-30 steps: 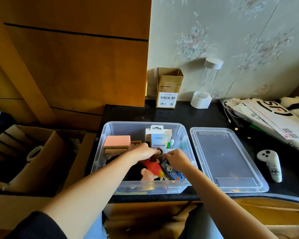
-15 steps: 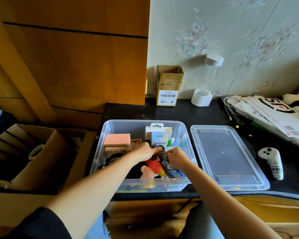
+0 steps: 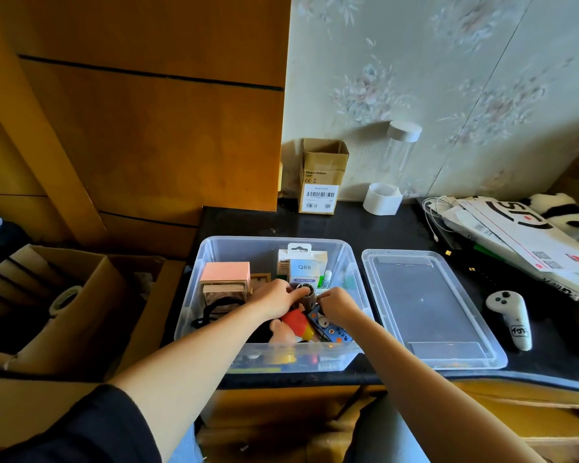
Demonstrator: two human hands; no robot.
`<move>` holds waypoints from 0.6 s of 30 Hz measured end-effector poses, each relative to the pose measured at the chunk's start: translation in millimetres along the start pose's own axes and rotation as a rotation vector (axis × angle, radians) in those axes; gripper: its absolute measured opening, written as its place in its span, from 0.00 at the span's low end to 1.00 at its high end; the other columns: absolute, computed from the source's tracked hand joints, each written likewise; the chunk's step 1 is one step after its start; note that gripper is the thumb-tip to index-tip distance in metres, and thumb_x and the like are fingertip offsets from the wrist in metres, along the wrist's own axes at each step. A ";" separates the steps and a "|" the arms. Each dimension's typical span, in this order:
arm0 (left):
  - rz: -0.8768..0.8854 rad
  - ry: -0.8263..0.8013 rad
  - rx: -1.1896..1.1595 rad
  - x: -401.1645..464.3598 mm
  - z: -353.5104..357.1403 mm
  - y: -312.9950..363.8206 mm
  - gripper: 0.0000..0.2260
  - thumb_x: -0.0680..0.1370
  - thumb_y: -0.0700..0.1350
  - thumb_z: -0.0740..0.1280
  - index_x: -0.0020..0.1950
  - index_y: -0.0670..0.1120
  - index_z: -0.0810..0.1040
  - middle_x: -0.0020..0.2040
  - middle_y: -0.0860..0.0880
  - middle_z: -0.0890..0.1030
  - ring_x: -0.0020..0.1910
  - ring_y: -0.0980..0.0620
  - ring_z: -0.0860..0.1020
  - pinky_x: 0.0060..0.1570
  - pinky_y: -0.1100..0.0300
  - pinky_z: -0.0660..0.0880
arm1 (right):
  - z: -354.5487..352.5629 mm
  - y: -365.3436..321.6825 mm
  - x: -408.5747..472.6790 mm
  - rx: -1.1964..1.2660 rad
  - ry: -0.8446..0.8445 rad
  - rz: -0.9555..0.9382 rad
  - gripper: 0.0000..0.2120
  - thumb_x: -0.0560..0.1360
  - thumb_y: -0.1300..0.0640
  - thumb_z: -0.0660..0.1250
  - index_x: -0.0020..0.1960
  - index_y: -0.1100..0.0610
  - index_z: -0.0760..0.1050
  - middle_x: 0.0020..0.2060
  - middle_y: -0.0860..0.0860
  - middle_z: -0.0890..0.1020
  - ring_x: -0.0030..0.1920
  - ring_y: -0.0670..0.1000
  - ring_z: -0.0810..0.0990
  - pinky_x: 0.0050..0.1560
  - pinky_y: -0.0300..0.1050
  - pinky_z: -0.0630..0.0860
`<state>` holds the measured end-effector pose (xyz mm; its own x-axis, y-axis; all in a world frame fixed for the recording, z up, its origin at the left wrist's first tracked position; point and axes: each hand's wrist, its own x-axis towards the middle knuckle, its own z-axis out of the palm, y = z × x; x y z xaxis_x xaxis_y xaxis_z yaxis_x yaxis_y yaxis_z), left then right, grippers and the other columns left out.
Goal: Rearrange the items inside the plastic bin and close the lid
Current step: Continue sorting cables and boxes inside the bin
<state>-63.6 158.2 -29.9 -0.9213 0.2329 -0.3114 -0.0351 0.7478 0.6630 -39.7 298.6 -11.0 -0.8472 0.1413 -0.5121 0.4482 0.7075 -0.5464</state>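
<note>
A clear plastic bin [image 3: 211,252] stands open on the black counter, and its lid [image 3: 425,309] lies flat to its right. Inside are a pink-topped box [image 3: 224,271], a white Q88 box [image 3: 304,270], a small brown cylinder [image 3: 306,294], a red and yellow toy [image 3: 296,325] and a blue patterned card [image 3: 328,327]. My left hand [image 3: 274,297] reaches into the middle of the bin and its fingers touch the brown cylinder. My right hand [image 3: 336,304] is beside it, fingers curled and pinching something at the top of the blue card.
A small cardboard box [image 3: 321,177], a white ring [image 3: 381,198] and a clear tube stand by the wall. Papers [image 3: 522,235] and a white controller [image 3: 512,315] lie at the right. An open cardboard carton [image 3: 57,295] sits left of the counter.
Both hands stay at the middle of the bin with only small finger shifts around the brown cylinder and blue card. The camera dipped slightly.
</note>
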 end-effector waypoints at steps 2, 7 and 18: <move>-0.019 0.002 0.033 -3.0 -0.3 2.8 0.23 0.78 0.62 0.58 0.59 0.46 0.76 0.49 0.45 0.81 0.46 0.47 0.79 0.45 0.57 0.74 | -1.4 -2.1 -3.2 -0.012 0.008 -0.014 0.16 0.79 0.64 0.52 0.61 0.67 0.74 0.48 0.60 0.78 0.31 0.45 0.67 0.31 0.35 0.65; -0.044 0.064 0.100 -12.1 -2.4 10.4 0.23 0.79 0.62 0.55 0.57 0.45 0.75 0.50 0.46 0.81 0.45 0.48 0.79 0.40 0.58 0.72 | -8.5 -1.1 -14.0 -0.014 0.032 -0.078 0.16 0.78 0.65 0.53 0.61 0.67 0.74 0.46 0.60 0.77 0.30 0.45 0.66 0.31 0.36 0.64; 0.323 0.073 0.449 -66.2 -46.9 2.0 0.18 0.75 0.62 0.64 0.58 0.51 0.76 0.53 0.53 0.76 0.44 0.55 0.73 0.34 0.63 0.65 | -33.7 -0.3 -42.2 -0.461 0.077 -0.277 0.16 0.78 0.53 0.61 0.59 0.63 0.74 0.53 0.58 0.81 0.51 0.55 0.80 0.53 0.46 0.78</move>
<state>-20.8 115.2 24.0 -0.8829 0.4623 -0.0826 0.4071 0.8410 0.3564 -13.6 315.7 33.1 -0.9423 -0.0558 -0.3302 0.0479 0.9534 -0.2978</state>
